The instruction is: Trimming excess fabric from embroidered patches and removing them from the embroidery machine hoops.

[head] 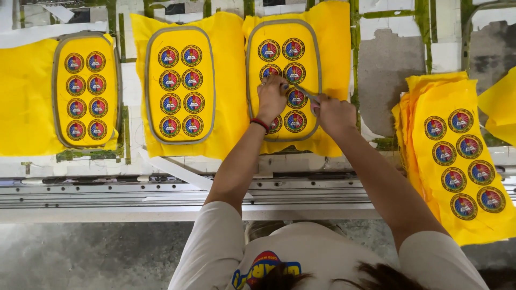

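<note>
This is an embroidery workshop; three grey oval hoops [181, 85] sit side by side on a machine bed [387, 70], each stretching yellow fabric [226, 123] stitched with rows of round multicoloured badges [181, 91]; a metal rail [107, 190] runs along the front edge; a stack of finished yellow pieces [457, 161] lies to the right; the floor below is bare grey concrete [80, 258].

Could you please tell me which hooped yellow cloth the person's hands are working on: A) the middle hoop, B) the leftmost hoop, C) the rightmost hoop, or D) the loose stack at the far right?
C: the left hand and the right hand both rest on the rightmost hoop, the right one holding a small tool.
</note>
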